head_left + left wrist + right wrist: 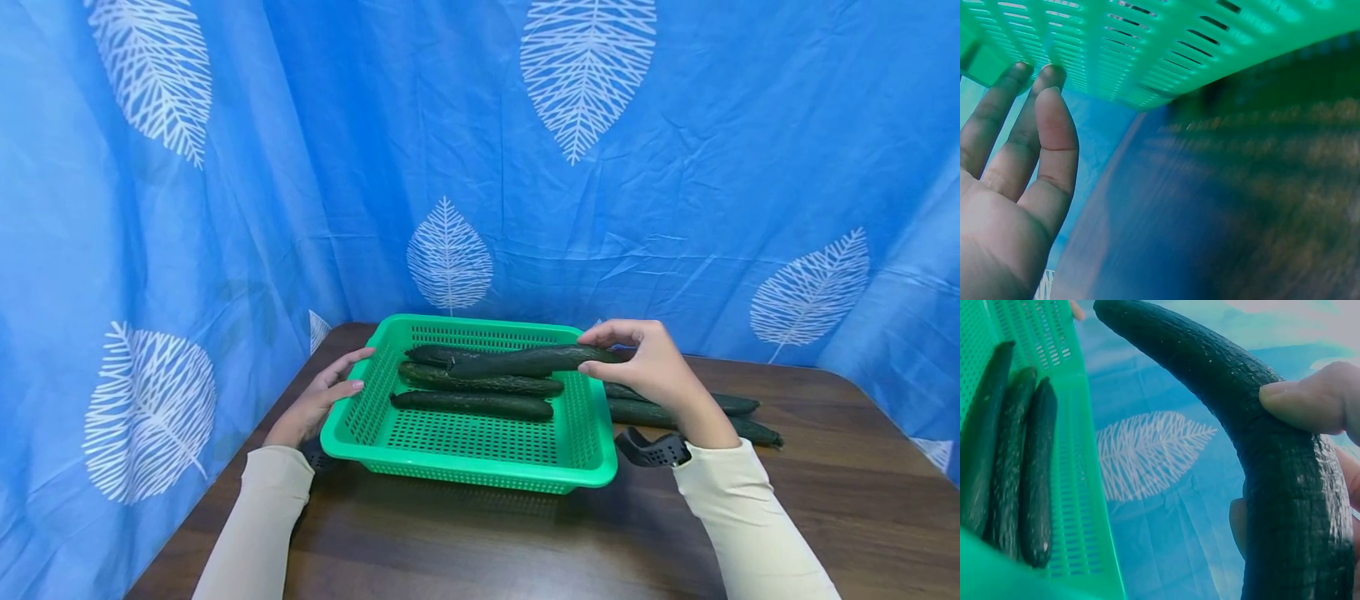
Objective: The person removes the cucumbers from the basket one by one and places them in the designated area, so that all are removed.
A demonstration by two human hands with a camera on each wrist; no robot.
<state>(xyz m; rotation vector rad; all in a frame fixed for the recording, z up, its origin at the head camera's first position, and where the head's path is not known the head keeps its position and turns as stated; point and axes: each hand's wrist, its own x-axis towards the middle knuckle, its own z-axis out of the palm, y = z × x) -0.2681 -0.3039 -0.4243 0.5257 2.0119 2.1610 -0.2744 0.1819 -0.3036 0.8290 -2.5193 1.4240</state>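
Observation:
A green plastic basket [468, 473] with slotted walls is in the middle of the table, with three dark cucumbers [471, 404] lying side by side inside. My right hand [651, 367] pinches another cucumber [517, 363] near its right end between thumb and fingers, above the far right part of the basket. This cucumber is curved, and its free end points left over the others; in the right wrist view the gripped cucumber [1291, 481] shows close up. At the basket's left rim is my left hand [318, 404], its straight fingers [1054, 134] touching the outer wall.
More cucumbers [705, 414] lie on the brown wooden table [847, 467] right of the basket, partly behind my right hand. A blue curtain [675, 208] with white leaf prints hangs behind and along the left of the table.

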